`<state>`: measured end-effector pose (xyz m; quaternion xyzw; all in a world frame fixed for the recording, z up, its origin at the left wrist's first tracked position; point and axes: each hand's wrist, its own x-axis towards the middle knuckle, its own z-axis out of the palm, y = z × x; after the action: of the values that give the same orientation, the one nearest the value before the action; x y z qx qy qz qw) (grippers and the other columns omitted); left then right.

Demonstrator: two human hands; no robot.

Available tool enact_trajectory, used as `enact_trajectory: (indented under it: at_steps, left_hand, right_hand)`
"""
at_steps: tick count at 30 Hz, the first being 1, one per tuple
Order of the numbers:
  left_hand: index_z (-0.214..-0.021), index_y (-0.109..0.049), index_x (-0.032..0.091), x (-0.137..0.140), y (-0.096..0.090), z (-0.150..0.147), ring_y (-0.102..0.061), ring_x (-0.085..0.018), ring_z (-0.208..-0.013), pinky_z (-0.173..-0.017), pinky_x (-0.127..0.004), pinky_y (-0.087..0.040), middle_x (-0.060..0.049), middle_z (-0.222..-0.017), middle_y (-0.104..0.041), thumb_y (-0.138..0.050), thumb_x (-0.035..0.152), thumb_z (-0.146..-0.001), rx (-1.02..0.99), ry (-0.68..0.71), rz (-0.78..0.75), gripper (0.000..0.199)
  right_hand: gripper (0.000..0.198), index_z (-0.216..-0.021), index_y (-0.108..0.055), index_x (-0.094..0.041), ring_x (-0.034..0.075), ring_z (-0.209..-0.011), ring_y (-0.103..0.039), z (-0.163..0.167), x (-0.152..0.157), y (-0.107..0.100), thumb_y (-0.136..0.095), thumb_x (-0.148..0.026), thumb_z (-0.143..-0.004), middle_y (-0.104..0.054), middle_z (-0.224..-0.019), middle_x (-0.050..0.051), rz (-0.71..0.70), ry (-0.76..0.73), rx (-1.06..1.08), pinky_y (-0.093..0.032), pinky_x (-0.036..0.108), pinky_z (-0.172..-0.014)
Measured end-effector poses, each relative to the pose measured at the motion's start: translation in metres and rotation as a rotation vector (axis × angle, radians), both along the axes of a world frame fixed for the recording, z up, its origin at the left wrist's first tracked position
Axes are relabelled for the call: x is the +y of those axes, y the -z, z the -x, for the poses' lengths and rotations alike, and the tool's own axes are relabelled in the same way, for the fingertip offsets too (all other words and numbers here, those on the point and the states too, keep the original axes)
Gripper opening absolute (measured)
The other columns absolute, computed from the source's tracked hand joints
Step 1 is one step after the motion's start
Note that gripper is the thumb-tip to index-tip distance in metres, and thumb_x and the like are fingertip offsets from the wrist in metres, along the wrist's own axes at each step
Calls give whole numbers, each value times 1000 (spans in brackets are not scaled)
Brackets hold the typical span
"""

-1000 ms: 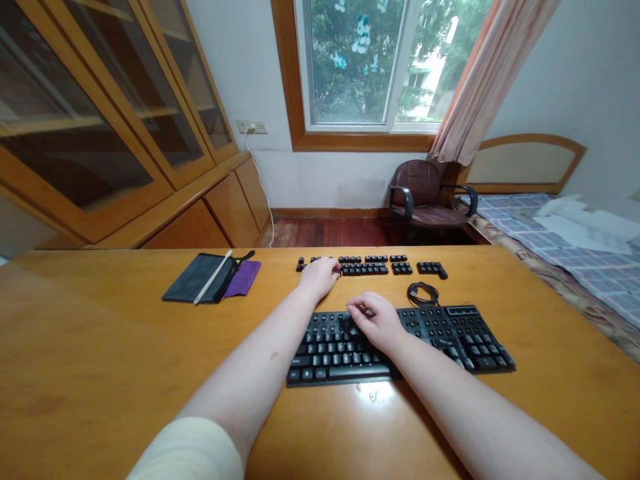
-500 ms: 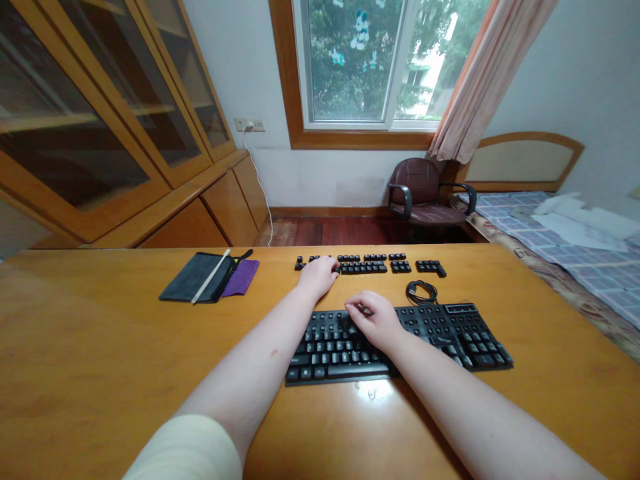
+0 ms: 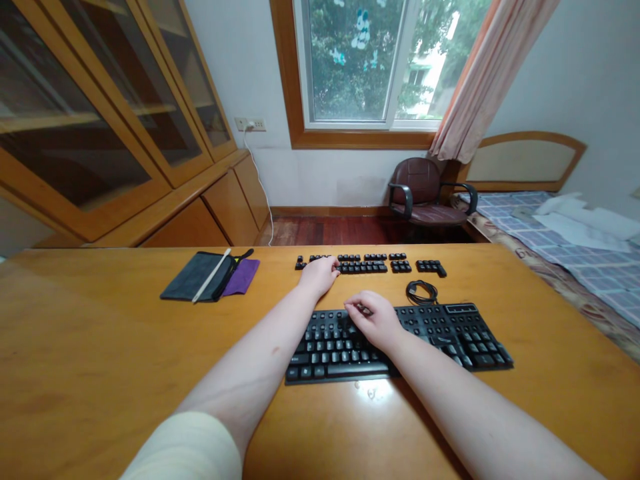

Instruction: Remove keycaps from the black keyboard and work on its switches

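A black keyboard (image 3: 345,357) lies on the wooden table, with the upper rows stripped of their caps and capped keys along its lower rows. Beyond it, loose black keycaps (image 3: 365,267) are set out in rows. My left hand (image 3: 318,275) reaches over the left part of these rows, its fingers bent and closed at a keycap; it covers several others. Above the keyboard's upper middle hovers my right hand (image 3: 375,319), thumb and fingers pinched together. Whatever is between them, if anything, is too small to make out.
A coiled black cable (image 3: 421,292) lies behind the keyboard. To the left are a dark grey pouch (image 3: 187,279), a pale flat stick (image 3: 211,275) across it and a purple cloth (image 3: 242,277). Past the table's far edge stands a brown armchair (image 3: 420,190).
Both hands stay almost in place. The view has shifted very slightly; keyboard and keycaps look the same.
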<state>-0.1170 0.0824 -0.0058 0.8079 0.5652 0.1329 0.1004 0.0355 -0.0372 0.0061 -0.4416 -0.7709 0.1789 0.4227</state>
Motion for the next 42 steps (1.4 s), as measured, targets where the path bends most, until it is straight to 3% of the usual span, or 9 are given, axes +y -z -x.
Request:
enact_trajectory:
  at_steps: [16,21,25,27,28,32,34,36,42]
  left_hand:
    - [-101,-60,25,-4,-5,-1,-62,-18,-85,-73,-27,-45,-1,-90,-69,-60,29,-80,-31,-27,4,21]
    - [-106,-59,22,-15,-26,3,-61,-20,-93,-79,-29,-44,-5,-102,-67,-54,34,-84,-27,-43,-38,26]
    - [-101,-61,22,-47,-41,11,-62,-20,-91,-77,-29,-46,-5,-101,-67,-52,33,-84,-47,-44,-65,22]
    - [-100,-61,22,-71,-40,16,-62,-19,-91,-77,-29,-46,-4,-100,-68,-51,31,-85,-77,-17,-83,21]
    - [-98,-62,21,-83,-37,19,-62,-20,-91,-77,-29,-47,-4,-98,-68,-50,30,-85,-73,7,-101,19]
    - [-90,-64,21,-121,-25,30,-63,-19,-84,-77,-31,-47,-4,-90,-70,-46,27,-87,-74,82,-188,19]
    - [-90,-65,21,-129,-22,36,-64,-18,-82,-77,-30,-47,-4,-87,-70,-44,28,-88,-106,123,-247,22]
    - [-90,-66,21,-131,-22,41,-64,-18,-79,-76,-30,-47,-4,-84,-71,-44,29,-89,-136,174,-311,23]
    - [-88,-66,21,-124,-17,42,-66,-16,-74,-72,-29,-48,-3,-81,-71,-46,27,-87,-249,236,-371,21]
  right_hand:
    - [10,-84,-59,-20,16,-71,-57,2,-1,1,-50,-23,-83,-61,-74,3,59,-12,2,-47,29,-69]
    - [19,-92,-50,-15,18,-73,-54,-4,8,2,-44,-13,-73,-56,-79,6,143,218,52,-47,33,-70]
    - [18,-90,-53,-16,21,-86,-57,-36,25,-22,-38,-19,-81,-60,-96,11,49,341,23,-45,35,-80]
    - [23,-93,-57,-16,22,-96,-56,-56,33,-35,-38,-27,-87,-62,-102,12,17,419,-63,-43,35,-85]
    - [25,-94,-59,-17,23,-97,-57,-65,36,-39,-39,-31,-88,-63,-100,12,64,471,-137,-43,34,-84]
    - [31,-101,-60,-15,25,-83,-64,-79,47,-30,-36,-30,-91,-67,-87,14,479,687,-446,-44,32,-72]
    - [28,-103,-60,-10,25,-81,-65,-75,50,-17,-39,-24,-89,-68,-85,17,598,720,-532,-44,31,-72]
    - [28,-100,-61,-8,26,-84,-65,-72,51,-8,-41,-22,-88,-67,-87,19,617,731,-561,-44,32,-74]
    - [33,-94,-67,-12,27,-90,-63,-79,51,-3,-39,-30,-87,-66,-98,19,473,753,-700,-46,35,-77]
